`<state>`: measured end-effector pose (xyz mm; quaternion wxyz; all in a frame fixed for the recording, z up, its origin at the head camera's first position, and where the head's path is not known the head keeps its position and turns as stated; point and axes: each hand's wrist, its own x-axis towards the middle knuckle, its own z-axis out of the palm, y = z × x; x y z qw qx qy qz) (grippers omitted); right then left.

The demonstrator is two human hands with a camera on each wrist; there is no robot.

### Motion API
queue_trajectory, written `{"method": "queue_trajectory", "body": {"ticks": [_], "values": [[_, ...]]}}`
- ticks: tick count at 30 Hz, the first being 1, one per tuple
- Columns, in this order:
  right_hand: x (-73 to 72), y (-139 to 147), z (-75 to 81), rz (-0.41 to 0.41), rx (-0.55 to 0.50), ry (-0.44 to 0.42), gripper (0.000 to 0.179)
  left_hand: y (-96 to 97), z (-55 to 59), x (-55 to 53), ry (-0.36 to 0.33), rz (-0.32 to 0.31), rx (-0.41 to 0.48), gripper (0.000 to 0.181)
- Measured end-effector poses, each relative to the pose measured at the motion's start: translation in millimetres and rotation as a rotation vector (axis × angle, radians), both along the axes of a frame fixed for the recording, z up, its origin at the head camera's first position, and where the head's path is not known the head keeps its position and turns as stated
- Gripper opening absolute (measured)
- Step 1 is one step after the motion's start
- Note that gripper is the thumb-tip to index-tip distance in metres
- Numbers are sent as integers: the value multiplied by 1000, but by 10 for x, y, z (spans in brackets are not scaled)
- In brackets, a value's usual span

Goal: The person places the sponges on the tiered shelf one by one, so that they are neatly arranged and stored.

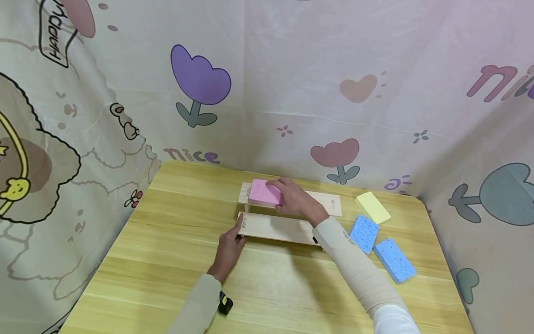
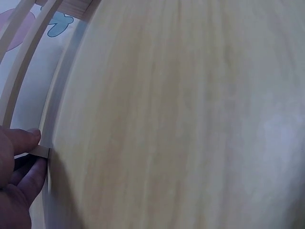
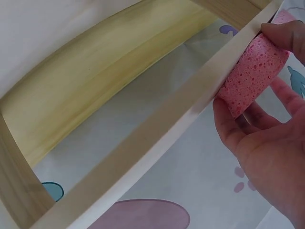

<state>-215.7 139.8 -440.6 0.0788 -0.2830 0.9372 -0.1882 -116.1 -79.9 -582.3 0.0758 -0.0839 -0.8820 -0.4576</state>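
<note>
A small pale wooden two-tier rack stands near the back of the table, with its upper board (image 1: 323, 203) behind and above its lower board (image 1: 277, 227). On the left end of the upper board lies a pink sponge (image 1: 262, 192), gripped by my right hand (image 1: 294, 197). The right wrist view has the thumb and fingers of the right hand (image 3: 271, 148) on either side of the porous pink sponge (image 3: 257, 71), right at the board's edge. My left hand (image 1: 228, 246) pinches the lower board's left end; in the left wrist view the left hand (image 2: 19, 176) has its thumb on top and fingers underneath.
To the right of the rack lie a yellow sponge (image 1: 372, 207) and two blue sponges, one nearer the rack (image 1: 364, 233) and one toward the front (image 1: 394, 260). A printed cloth (image 1: 275, 83) hangs behind the wood-grain table (image 1: 158, 241) and at both sides.
</note>
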Motion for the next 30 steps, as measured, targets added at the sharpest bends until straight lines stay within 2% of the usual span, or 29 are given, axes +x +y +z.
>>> {"method": "queue_trajectory", "body": {"ticks": [12, 23, 30], "values": [[-45, -19, 0, -13, 30, -41, 76, 8, 7, 3, -40, 10, 6, 81], [-74, -16, 1, -13, 7, -68, 76, 7, 13, 0, 6, 1, -8, 80], [-73, -21, -21, -17, 10, -68, 76, 1, 16, 0, -20, 6, 1, 79]]}}
